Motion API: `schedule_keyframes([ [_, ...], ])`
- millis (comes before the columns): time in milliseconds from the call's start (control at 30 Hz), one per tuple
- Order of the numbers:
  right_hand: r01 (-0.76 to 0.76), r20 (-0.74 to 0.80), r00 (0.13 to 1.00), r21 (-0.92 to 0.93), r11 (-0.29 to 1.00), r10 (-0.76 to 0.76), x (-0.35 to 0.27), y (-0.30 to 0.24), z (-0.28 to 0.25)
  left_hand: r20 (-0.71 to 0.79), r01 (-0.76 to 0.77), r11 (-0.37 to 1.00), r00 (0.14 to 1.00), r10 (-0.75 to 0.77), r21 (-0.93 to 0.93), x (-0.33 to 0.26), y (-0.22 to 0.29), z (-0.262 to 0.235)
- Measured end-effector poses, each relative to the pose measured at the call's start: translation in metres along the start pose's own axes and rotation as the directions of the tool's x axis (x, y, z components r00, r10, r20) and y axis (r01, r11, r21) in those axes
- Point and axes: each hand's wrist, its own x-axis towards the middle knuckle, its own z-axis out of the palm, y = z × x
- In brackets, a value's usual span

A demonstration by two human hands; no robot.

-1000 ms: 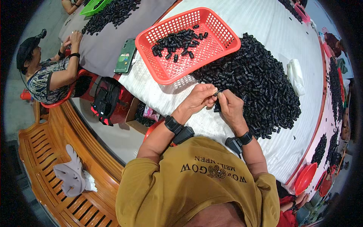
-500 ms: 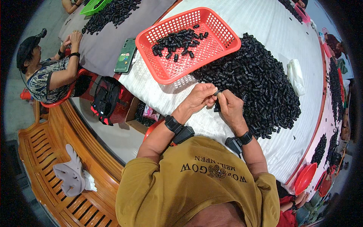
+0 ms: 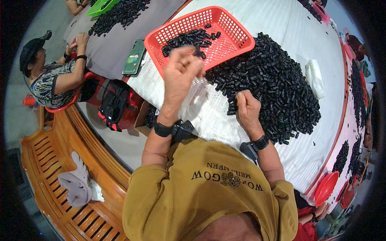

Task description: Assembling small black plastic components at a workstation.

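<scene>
The short, glossy black cylinders, plastic by their look, lie in a broad heap, with a smaller scatter of them inside the red rectangular lattice-walled plastic basket. I'd judge each one light, stiff and hard to break, though smooth enough to roll or slip; a thumb-and-forefinger pinch around the rounded side should suit best.

The left hand is over the basket's near side, its fingers bent and blurred; a dark shape shows by the fingertips, but I can't tell whether it is gripped or lies beyond them. The right hand is at the heap's near left edge, fingers curled in and thumb close against them; whether anything is inside, I can't see.

Underneath spreads the white cloth-covered table, with a green-backed phone left of the basket and a crumpled white plastic-looking bag right of the heap.
</scene>
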Motion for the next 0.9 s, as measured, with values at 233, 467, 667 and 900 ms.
schedule_keyframes([
  [233, -0.007, -0.012, 1.0, 0.09, 0.996, 0.008, -0.001, 0.0, -0.001, 0.315, -0.276, 0.826, 0.941, 0.126, 0.491, -0.029, -0.024, -0.001],
  [467, 0.017, 0.002, 1.0, 0.077, 0.997, -0.017, -0.001, 0.003, 0.001, 0.417, -0.453, 0.431, 0.891, 0.181, 0.78, -0.024, -0.103, 0.006],
  [667, 0.025, 0.016, 1.0, 0.055, 0.998, -0.026, -0.001, 0.002, 0.0, 0.461, -0.463, 0.292, 0.884, 0.078, 0.837, -0.027, -0.109, 0.011],
  [900, -0.066, 0.014, 0.998, 0.132, 0.989, 0.065, -0.003, 0.005, -0.001, 0.308, 0.48, 0.877, 0.836, -0.453, -0.011, -0.033, -0.097, 0.006],
])
